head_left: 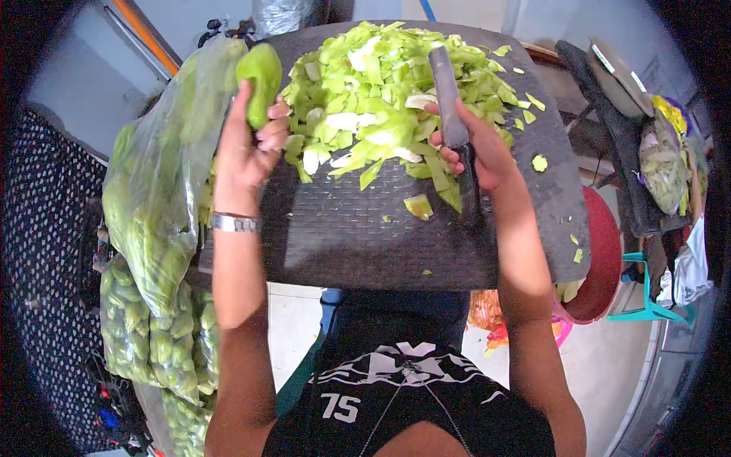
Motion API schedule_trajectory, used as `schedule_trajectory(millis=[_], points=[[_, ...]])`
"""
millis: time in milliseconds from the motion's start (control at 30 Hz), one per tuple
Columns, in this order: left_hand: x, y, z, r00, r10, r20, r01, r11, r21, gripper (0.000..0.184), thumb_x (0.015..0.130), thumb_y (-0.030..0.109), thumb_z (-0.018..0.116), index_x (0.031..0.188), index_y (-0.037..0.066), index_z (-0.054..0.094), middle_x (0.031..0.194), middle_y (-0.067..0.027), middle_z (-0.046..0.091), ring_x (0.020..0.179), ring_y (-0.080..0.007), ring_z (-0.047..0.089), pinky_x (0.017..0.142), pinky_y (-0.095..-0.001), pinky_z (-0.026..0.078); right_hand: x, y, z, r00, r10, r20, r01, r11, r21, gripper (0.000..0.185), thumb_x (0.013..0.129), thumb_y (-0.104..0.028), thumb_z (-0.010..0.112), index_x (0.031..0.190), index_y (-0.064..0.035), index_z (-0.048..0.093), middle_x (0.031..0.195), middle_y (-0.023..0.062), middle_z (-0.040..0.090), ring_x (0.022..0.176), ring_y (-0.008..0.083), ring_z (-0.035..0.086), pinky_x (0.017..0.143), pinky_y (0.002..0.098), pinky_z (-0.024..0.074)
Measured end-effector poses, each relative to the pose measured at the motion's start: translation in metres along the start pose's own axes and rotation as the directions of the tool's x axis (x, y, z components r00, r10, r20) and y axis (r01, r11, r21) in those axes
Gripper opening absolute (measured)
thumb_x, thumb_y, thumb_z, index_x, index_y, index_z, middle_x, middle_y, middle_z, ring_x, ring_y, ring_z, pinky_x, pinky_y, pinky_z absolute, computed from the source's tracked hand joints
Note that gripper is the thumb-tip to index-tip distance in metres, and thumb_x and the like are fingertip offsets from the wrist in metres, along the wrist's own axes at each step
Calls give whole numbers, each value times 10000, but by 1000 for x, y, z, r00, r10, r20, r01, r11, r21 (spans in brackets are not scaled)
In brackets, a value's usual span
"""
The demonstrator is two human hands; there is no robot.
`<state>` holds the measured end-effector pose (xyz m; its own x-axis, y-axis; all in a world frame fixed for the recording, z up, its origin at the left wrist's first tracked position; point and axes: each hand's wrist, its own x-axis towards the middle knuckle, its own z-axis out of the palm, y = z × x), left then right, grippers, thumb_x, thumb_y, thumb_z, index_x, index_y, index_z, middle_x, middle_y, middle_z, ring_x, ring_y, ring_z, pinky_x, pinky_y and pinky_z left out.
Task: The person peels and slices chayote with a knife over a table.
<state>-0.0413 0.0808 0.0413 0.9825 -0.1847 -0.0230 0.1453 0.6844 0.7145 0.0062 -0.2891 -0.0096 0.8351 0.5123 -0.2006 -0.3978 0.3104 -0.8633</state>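
My left hand (251,145) is closed around the lower part of a green, pear-shaped chayote (264,72), raised at the table's left side beside a clear plastic bag (164,167) full of green produce. A knife (447,95) with a wide blade and black handle is in my right hand (483,148). Its blade points up and away from me, and its handle end hangs below my fingers. Between and beyond my hands, a large heap of pale green peelings (365,99) covers the far part of the dark table (365,244).
Several bags of green produce (160,327) stand on the floor at left. A red tub (601,259) sits by the table's right edge, near a teal stool (651,293). Farther right hangs a bag of greens (662,171). Loose scraps (539,163) lie on the table's right side.
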Motion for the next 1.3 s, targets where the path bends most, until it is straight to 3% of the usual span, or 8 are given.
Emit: schedule_trajectory(millis=[67, 200, 467, 567, 733, 867, 967, 1300], points=[[8, -32, 3, 952, 300, -58, -287, 945, 158, 558, 1003, 469, 602, 1314, 19, 488, 1049, -125, 598, 893, -166, 593, 719, -294, 538, -2, 2, -2, 1000, -23, 21, 23, 1000, 14, 561, 1085, -509, 387, 1463, -105, 481, 853, 45, 613, 537, 56, 497, 417, 197, 402], [-7, -64, 11, 973, 168, -158, -230, 772, -593, 786, 973, 382, 622, 1561, 19, 247, 1532, -313, 333, 1413, -500, 372, 1170, -613, 355, -3, -1, -4, 999, -29, 22, 28, 999, 27, 567, 1085, -511, 386, 1472, -106, 470, 837, 37, 597, 542, 54, 503, 411, 197, 405], [11, -107, 29, 999, 29, -20, -33, 958, -283, 507, 922, 210, 642, 1361, -6, 512, 1262, -216, 620, 1039, -320, 671, 803, -427, 608, -1, 3, 1, 996, -54, -67, 45, 990, -130, 534, 1047, -511, 495, 1369, -91, 569, 784, 88, 645, 562, 141, 578, 475, 293, 463], [-1, -108, 50, 987, -156, 42, 158, 987, -43, 473, 879, 150, 664, 1317, 15, 545, 1179, -187, 669, 952, -318, 696, 761, -456, 613, -14, 3, 40, 777, -622, -93, 187, 369, -910, 479, 1008, -470, 589, 1262, -68, 643, 803, 159, 670, 649, 254, 667, 594, 392, 533], [-14, -132, 58, 992, 118, -45, -59, 747, 662, 488, 747, 58, 797, 1194, 2, 610, 994, -114, 700, 879, -264, 703, 798, -378, 576, -33, 7, 59, 693, -653, 306, 366, -47, -929, 620, 719, -623, 805, 834, -41, 625, 785, 180, 649, 765, 400, 669, 683, 483, 530], [-20, -137, 60, 937, 283, 207, -195, -71, 978, 412, 818, 171, 756, 1152, -35, 631, 1041, -162, 710, 982, -326, 675, 894, -403, 540, -42, 4, 69, 759, -548, 352, 363, -93, -927, 669, 691, -669, 793, 787, -36, 597, 756, 180, 633, 742, 402, 663, 664, 493, 521], [-18, -145, 51, 850, 367, 377, -323, -201, 925, 363, 825, 209, 733, 1130, 18, 682, 1071, -179, 709, 1002, -355, 661, 916, -429, 524, -42, 7, 67, 755, -556, 348, 355, -100, -930, 676, 684, -678, 791, 773, -37, 599, 750, 188, 633, 743, 407, 667, 663, 492, 522], [-52, -121, 72, 917, 336, 216, -273, 132, 953, 593, 622, 94, 871, 1169, 48, 645, 1000, -92, 727, 909, -196, 703, 829, -330, 541, -26, -9, 14, 927, -366, -78, -75, 24, -997, 825, 850, -805, 532, 820, -5, 730, 779, 243, 691, 804, 431, 697, 738, 516, 533]])
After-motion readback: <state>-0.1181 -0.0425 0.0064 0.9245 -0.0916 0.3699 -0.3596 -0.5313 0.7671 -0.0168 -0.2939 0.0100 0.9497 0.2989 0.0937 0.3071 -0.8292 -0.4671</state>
